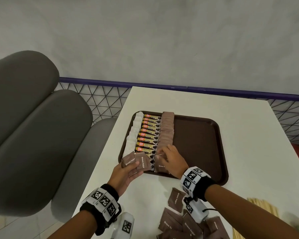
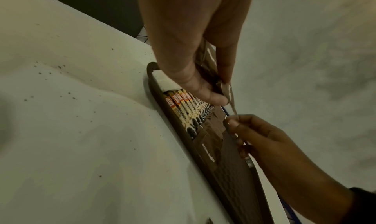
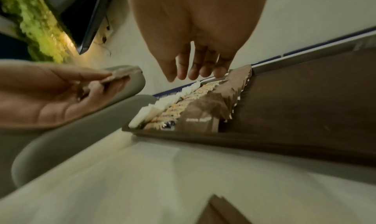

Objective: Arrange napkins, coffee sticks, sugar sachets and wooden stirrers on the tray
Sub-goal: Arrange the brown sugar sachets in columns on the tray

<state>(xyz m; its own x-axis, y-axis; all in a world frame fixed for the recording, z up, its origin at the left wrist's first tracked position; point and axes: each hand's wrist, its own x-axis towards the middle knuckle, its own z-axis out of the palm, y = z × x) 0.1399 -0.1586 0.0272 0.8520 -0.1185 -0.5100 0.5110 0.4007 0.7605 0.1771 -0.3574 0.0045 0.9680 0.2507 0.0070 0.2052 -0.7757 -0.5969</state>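
Setting: café or canteen seating area; white table (image 1: 214, 107) against a plain grey wall (image 1: 162, 40); padded grey bench seat (image 1: 33, 126) alongside; brown serving tray (image 1: 197, 144) holding rows of coffee sticks (image 1: 149, 133), brown sugar sachets (image 1: 167, 128), white napkins (image 1: 134, 135); wire-mesh partition (image 1: 102, 97) with blue rail.

Head looks down; wrists close, low; all share tray (image 1: 197, 144).

Head view evenly lit and fairly sharp, bowed at edges; both wrist views dim, the right one motion-blurred.
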